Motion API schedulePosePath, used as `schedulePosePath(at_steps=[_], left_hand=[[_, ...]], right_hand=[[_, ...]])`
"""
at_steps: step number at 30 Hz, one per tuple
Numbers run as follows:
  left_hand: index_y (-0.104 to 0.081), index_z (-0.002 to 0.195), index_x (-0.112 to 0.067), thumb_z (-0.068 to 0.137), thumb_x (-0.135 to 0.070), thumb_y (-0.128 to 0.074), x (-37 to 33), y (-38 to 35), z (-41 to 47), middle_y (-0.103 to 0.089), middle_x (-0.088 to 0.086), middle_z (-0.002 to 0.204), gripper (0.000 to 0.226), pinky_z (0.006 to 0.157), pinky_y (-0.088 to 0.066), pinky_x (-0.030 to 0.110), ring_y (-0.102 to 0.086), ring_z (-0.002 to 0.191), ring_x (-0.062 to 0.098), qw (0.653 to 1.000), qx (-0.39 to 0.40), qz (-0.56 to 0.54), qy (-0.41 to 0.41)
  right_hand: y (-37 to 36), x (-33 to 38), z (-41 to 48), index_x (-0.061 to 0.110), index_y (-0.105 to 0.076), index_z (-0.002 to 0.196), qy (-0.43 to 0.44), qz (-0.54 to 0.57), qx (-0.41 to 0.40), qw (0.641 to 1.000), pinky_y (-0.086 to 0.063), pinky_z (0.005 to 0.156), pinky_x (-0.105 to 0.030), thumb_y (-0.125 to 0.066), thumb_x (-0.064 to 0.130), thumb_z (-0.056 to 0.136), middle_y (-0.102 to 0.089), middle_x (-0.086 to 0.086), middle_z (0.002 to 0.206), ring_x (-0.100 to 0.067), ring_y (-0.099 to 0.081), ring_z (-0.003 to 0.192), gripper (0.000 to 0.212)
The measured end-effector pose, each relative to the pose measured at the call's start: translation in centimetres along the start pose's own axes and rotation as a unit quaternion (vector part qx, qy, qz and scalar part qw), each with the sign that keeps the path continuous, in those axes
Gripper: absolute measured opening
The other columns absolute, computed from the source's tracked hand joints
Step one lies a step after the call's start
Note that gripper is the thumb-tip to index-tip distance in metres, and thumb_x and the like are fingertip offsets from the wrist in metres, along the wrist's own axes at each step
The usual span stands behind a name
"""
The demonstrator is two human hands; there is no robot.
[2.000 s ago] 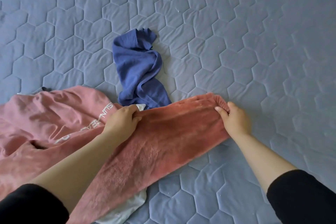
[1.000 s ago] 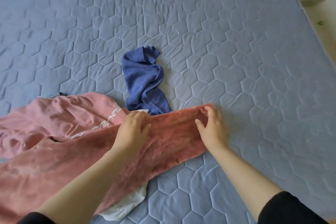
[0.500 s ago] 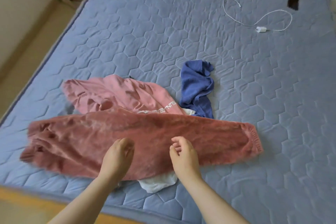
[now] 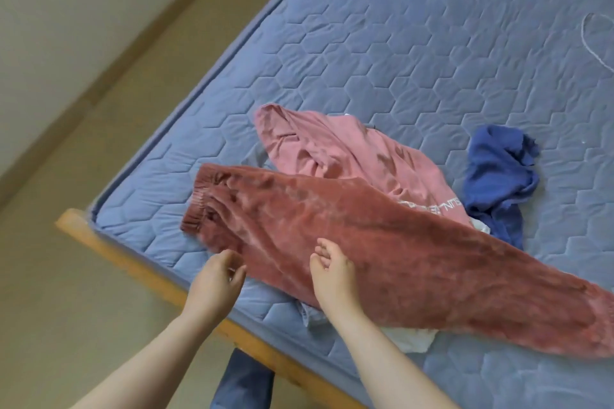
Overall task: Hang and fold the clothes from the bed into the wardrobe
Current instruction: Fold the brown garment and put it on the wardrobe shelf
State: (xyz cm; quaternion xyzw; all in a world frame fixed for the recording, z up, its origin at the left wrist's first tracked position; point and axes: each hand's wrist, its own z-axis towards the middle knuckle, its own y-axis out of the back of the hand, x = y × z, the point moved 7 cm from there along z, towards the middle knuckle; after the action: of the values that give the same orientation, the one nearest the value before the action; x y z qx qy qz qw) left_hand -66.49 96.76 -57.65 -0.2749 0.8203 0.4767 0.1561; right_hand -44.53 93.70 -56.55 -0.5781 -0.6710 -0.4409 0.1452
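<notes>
Bed (image 4: 398,26), blue quilted cover, wood frame (image 4: 149,272) at the near edge; four garments lie on it, none folded small, none on a hanger, wardrobe not in view. Trousers (image 4: 382,252), dark red fleece: spread long across the near part of the bed, waistband toward the corner, cuff at the right border; this looks like the piece in hand, smoothed out and ready for its first fold. Pink top (image 4: 332,149): crumpled, partly under the trousers. Blue cloth (image 4: 498,176): bunched, just beyond the trousers. White garment (image 4: 412,339): mostly covered by the trousers, showing at their near edge. Cable (image 4: 594,40): far right. Task judged early, with everything left to fold or hang and carry over. Left hand (image 4: 216,279): fingers loosely curled, at the trousers' near edge, gripping nothing. Right hand (image 4: 332,272): over the trousers, fingers slack and part-curled, holding nothing; contact with the fleece cannot be told.
</notes>
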Motion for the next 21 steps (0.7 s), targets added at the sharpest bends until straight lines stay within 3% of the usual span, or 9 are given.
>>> schedulePosePath(at_steps=[7, 10, 15, 18, 21], left_hand=[[-0.048, 0.117, -0.014, 0.083, -0.046, -0.068, 5.4, 2.5, 4.7, -0.050, 0.005, 0.120, 0.051, 0.086, -0.049, 0.041, -0.056, 0.104, 0.023, 0.993, -0.018, -0.055, 0.099], [-0.043, 0.120, -0.007, 0.077, -0.049, -0.073, 7.2, 3.3, 7.2, -0.044, 0.014, 0.125, 0.068, 0.090, -0.045, 0.042, -0.050, 0.111, 0.030, 0.978, -0.055, -0.116, 0.165], [-0.028, 0.141, -0.001, 0.070, -0.048, -0.080, 9.3, 3.3, 10.6, -0.038, 0.020, 0.142, 0.099, 0.104, -0.037, 0.041, -0.039, 0.132, 0.032, 0.968, -0.056, -0.154, 0.189], [-0.050, 0.116, -0.010, 0.068, -0.050, -0.081, 10.2, 3.4, 12.1, -0.060, 0.006, 0.112, 0.070, 0.083, -0.046, 0.036, -0.057, 0.105, 0.027, 0.972, -0.027, -0.145, 0.181], [-0.055, 0.094, -0.015, 0.068, -0.042, -0.084, 10.6, 4.1, 13.0, -0.060, -0.005, 0.086, 0.047, 0.071, -0.044, 0.031, -0.058, 0.086, 0.019, 0.964, -0.012, -0.184, 0.191]], right_hand=[[-6.2, 1.6, 2.3, 0.015, -0.051, 0.136, -0.038, 0.010, 0.003, 0.999, -0.044, 0.096, -0.024, -0.049, 0.016, 0.097, -0.058, -0.001, 0.132, -0.008, -0.056, 0.109, 0.039], [-8.7, 0.9, 3.1, 0.016, -0.046, 0.139, -0.072, -0.013, 0.020, 0.997, -0.043, 0.102, -0.029, -0.051, 0.020, 0.096, -0.052, -0.001, 0.137, -0.014, -0.053, 0.120, 0.044], [-11.9, -0.9, 3.9, 0.016, -0.045, 0.140, -0.119, -0.068, 0.084, 0.987, -0.039, 0.107, -0.033, -0.055, 0.021, 0.093, -0.045, -0.004, 0.136, -0.015, -0.051, 0.117, 0.048], [-11.8, -1.1, 4.5, 0.016, -0.049, 0.136, -0.125, -0.059, 0.062, 0.988, -0.042, 0.102, -0.029, -0.053, 0.020, 0.094, -0.051, -0.003, 0.131, -0.013, -0.053, 0.111, 0.043], [-10.1, -0.5, 4.5, 0.014, -0.054, 0.133, -0.116, -0.044, -0.068, 0.990, -0.040, 0.090, -0.020, -0.051, 0.013, 0.092, -0.061, -0.002, 0.125, -0.011, -0.057, 0.101, 0.041]])
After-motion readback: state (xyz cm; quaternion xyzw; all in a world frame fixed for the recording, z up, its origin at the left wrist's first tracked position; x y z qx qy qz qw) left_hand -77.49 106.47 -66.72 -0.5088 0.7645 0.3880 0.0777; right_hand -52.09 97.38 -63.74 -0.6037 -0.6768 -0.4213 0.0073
